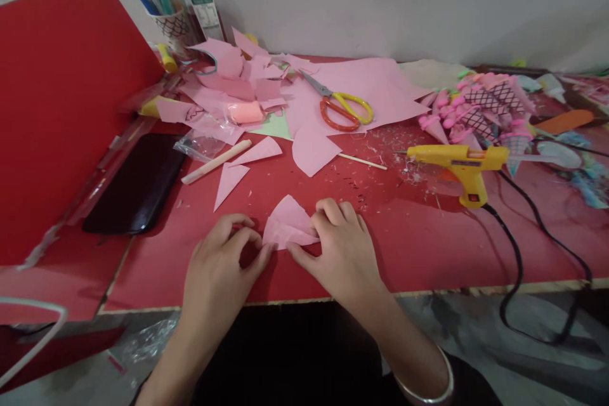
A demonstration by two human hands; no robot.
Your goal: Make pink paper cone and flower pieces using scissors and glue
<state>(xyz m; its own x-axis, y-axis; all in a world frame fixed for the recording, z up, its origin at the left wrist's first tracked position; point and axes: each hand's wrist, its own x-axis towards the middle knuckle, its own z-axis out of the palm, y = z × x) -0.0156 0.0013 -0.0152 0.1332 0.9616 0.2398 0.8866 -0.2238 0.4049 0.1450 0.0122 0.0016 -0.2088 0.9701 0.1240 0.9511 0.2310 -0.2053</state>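
Pinching a small pink paper piece [289, 223] near the front edge of the red tabletop [419, 254], I work with both hands close together. My right hand [340, 247] has its fingers curled down over the right edge of the paper and the thumb tucked under the lower edge, so it is closed on the piece. My left hand [223, 260] is half curled, forefinger bent over toward the thumb, with the thumb tip at the paper's lower left corner; I cannot tell whether it really grips the paper or only touches it. The piece is fan-shaped and lies flat on the tabletop between my hands. A silver bangle [428, 387] sits on my right wrist. Beyond my left hand lie a pink paper triangle [228, 183] and a pale stick [216, 162], with a black phone [136, 184] further left. A yellow glue gun [459, 165] rests well to the right, its black cord [523, 273] trailing over the front edge. Farther back, orange-and-yellow scissors [345, 108] lie on a large pink sheet beside a heap of pink scraps [238, 85]. A cup of pens [174, 22] stands at the back left, and a cluster of decorated paper cones [480, 108] lies at the back right.
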